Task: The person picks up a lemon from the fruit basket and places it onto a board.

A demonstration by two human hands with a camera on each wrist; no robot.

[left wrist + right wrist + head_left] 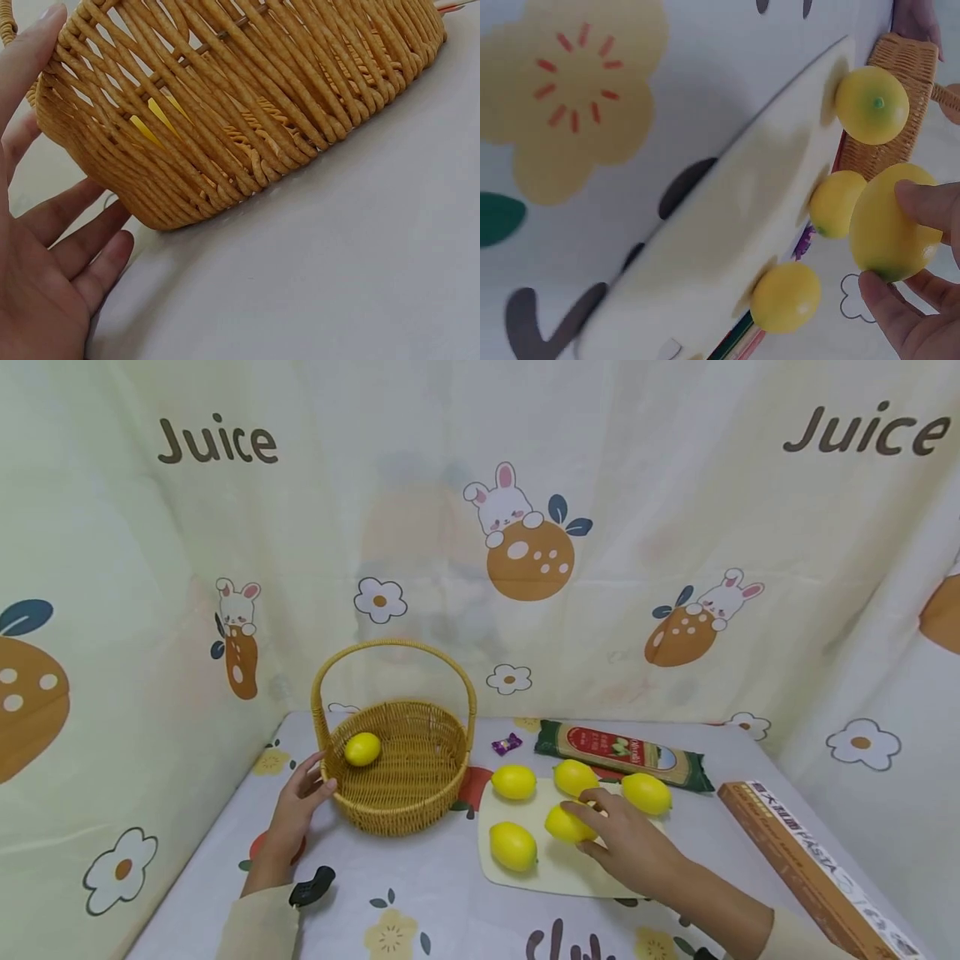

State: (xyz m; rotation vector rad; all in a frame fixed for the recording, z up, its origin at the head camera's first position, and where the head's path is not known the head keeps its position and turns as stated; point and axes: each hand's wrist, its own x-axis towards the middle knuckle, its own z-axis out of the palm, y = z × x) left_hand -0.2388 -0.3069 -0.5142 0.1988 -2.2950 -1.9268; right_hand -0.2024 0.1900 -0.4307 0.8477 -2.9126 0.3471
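A woven basket (397, 768) with a tall handle stands left of centre, one lemon (362, 749) inside it. My left hand (321, 774) touches its left wall with straight fingers; in the left wrist view the thumb (22, 67) lies against the rim of the basket (247, 112). A cream cutting board (555, 872) carries several lemons. My right hand (583, 828) grips one of them, the held lemon (564, 825), which is still low over the board. In the right wrist view fingers (930, 206) and thumb pinch that lemon (889, 225).
Loose lemons lie at the board's back (513, 782), front left (513, 846) and right (647, 793). A green pasta packet (622, 754) and a purple sweet (506, 744) lie behind. A long brown box (810, 860) runs along the right edge. Curtains close three sides.
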